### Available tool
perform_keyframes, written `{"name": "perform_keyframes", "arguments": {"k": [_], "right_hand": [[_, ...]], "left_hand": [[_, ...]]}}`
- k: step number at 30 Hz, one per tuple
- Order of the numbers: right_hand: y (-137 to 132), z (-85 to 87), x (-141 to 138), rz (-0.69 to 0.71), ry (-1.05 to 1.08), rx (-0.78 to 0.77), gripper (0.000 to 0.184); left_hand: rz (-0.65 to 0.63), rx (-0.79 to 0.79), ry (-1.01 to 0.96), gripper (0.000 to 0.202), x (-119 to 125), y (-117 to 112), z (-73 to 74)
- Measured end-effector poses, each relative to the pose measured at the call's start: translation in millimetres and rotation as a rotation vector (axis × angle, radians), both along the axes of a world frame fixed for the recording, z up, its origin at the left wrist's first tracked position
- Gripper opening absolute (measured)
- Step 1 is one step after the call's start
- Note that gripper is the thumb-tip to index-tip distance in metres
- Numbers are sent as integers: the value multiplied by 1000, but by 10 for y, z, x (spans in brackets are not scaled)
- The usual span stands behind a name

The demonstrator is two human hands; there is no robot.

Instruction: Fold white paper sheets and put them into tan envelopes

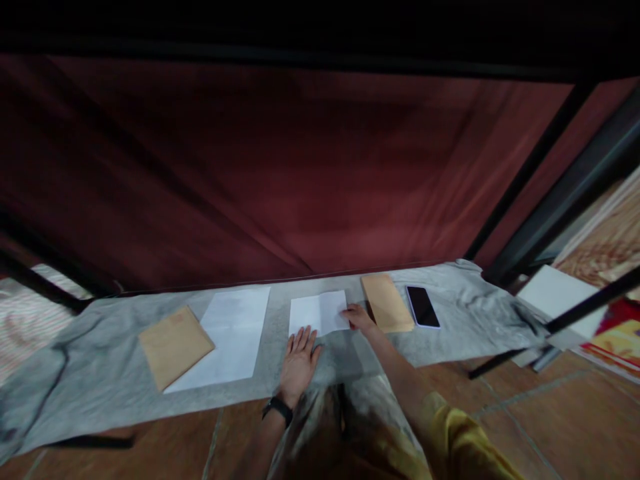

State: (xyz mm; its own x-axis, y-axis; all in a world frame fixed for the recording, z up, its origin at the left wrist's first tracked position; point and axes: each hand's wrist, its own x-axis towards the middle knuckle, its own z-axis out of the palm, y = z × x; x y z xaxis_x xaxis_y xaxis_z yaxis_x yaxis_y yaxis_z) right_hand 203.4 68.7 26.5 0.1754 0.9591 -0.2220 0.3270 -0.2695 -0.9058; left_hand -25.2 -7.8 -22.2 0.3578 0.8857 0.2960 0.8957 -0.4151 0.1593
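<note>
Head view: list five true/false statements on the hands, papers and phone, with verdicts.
1. The left hand touches the creased sheet. True.
2. The right wrist is the banded one. False: the black band is on the left.
3. The phone lies right of the nearest brown envelope. True.
4. The phone is being held. False: it lies on the grey cloth.
5. The left brown envelope partly overlaps a white sheet. True.

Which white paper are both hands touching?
The smaller, creased white sheet, touched by left hand and right hand; the larger white sheet lies partly under a brown envelope.
</note>
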Motion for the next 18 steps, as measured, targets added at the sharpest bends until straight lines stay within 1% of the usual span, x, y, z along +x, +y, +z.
{"name": "perform_keyframes", "arguments": {"k": [3, 7, 9, 10, 12, 14, 15, 16, 18], "right_hand": [[-269, -13, 0, -55, 262, -46, 26], [-776, -133, -104, -154, 526, -36, 41], [-1008, -208, -222, -205, 657, -6, 45], [-1104, -240, -296, -230, 724, 12, 45], [-1246, -283, -457, -235, 807, 24, 43], [-1324, -290, -606, -222, 881, 23, 39], [-1344, -279, -664, -216, 910, 20, 39], [-1354, -260, -706, -215, 944, 12, 39], [-1361, -197, -733, -208, 1009, -17, 40]], "left_hand": [[20, 51, -67, 48, -37, -40, 12], [-4, 112, -136, 50, -4, -185, 24], [-16, 87, -151, 48, 65, -282, 23], [-7, 63, -153, 48, 107, -322, 24], [29, 8, -153, 50, 183, -362, 43], [45, -45, -171, 55, 223, -326, 89], [31, -69, -197, 58, 223, -278, 123], [1, -90, -232, 60, 209, -215, 160], [-96, -110, -310, 59, 139, -65, 233]]}}
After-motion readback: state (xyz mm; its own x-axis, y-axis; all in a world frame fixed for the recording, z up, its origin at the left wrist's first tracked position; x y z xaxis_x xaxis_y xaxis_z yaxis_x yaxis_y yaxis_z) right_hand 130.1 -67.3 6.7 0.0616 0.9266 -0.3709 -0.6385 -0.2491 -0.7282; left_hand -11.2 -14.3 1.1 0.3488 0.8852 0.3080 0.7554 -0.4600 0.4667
